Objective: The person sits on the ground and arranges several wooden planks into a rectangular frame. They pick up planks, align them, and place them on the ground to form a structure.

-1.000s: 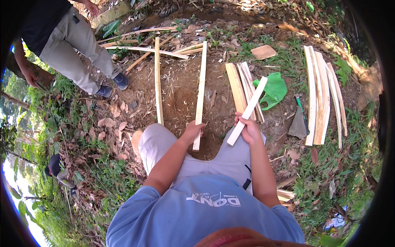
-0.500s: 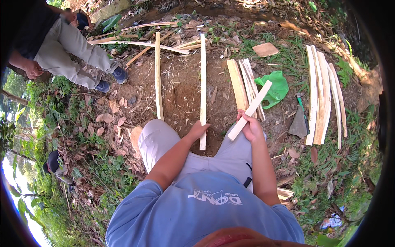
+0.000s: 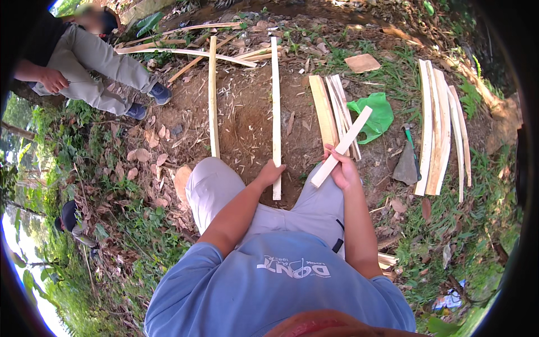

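Seated on a patch of bare brown soil [image 3: 250, 126] strewn with pale wood shavings, a person in a blue T-shirt [image 3: 281, 269] and light grey trousers [image 3: 216, 182] handles sawn timber outdoors. The left hand [image 3: 270, 172] is closed around the near end of a long batten [image 3: 275, 106], which stretches away between the knees; whether its far tip touches the earth cannot be told. The right hand [image 3: 344, 169], above the right thigh, grips a short batten [image 3: 353, 128] between thumb and fingers, tilted outward.

A second long batten [image 3: 213, 101] lies on the dirt to the left, roughly parallel. Ahead of the right knee rest a wide board [image 3: 323, 109] and several narrow strips [image 3: 340, 101], just beside a crumpled green plastic bag [image 3: 377, 115]. Farther right, a teal-handled tool [image 3: 410, 137] lies against a grey stone [image 3: 404, 167], near a row of planks [image 3: 434, 129] on grassy ground.

Dry leaves [image 3: 137, 155] and low green plants cover the slope at left, where a co-worker in dark shoes [image 3: 160, 94] stands. Another person in a dark cap [image 3: 69, 216] is lower down among the foliage.
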A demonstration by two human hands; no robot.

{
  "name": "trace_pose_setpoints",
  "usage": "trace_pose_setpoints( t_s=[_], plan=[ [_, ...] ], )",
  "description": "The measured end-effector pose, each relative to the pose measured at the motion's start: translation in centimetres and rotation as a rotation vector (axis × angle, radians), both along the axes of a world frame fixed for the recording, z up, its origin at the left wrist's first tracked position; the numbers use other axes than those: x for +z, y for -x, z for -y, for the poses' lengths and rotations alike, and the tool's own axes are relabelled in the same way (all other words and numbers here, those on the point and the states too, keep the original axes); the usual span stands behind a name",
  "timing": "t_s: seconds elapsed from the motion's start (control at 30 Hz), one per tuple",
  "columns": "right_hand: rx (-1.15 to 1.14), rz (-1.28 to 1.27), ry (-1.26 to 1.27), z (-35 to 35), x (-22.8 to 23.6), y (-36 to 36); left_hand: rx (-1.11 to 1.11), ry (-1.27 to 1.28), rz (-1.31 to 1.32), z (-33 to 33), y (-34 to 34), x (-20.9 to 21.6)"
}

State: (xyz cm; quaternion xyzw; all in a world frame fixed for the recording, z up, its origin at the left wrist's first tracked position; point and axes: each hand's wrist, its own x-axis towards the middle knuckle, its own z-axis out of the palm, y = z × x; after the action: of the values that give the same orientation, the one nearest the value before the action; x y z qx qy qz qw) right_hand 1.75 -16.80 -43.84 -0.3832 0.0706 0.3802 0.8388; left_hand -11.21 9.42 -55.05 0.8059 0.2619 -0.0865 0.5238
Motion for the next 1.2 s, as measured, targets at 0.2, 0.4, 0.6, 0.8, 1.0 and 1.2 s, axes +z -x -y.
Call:
trace_pose_setpoints(
  t_s=[0.2,0.4,0.6,0.8,1.0,1.2],
  plan=[
    [-0.014,-0.01,-0.013,0.4,-0.2,-0.2,-0.003,-0.016,-0.01,0.6,-0.2,1.4],
    [-0.005,0.008,-0.047,0.1,-0.6,-0.2,-0.006,-0.001,0.0,0.3,0.0,0.8],
    [-0.042,-0.028,-0.029,-0.1,-0.3,0.2,0.022,-0.025,0.004,0.4,0.4,0.2],
    [-0.069,-0.075,-0.018,-0.2,0.6,0.3,0.032,-0.048,0.02,0.4,0.6,-0.1],
    [-0.038,-0.076,-0.046,-0.1,0.6,0.2,0.041,-0.037,0.01,0.1,0.7,-1.6],
    [-0.054,-0.054,-0.06,0.3,0.0,0.0,0.0,-0.045,0.032,0.2,0.1,-2.5]
  ],
)
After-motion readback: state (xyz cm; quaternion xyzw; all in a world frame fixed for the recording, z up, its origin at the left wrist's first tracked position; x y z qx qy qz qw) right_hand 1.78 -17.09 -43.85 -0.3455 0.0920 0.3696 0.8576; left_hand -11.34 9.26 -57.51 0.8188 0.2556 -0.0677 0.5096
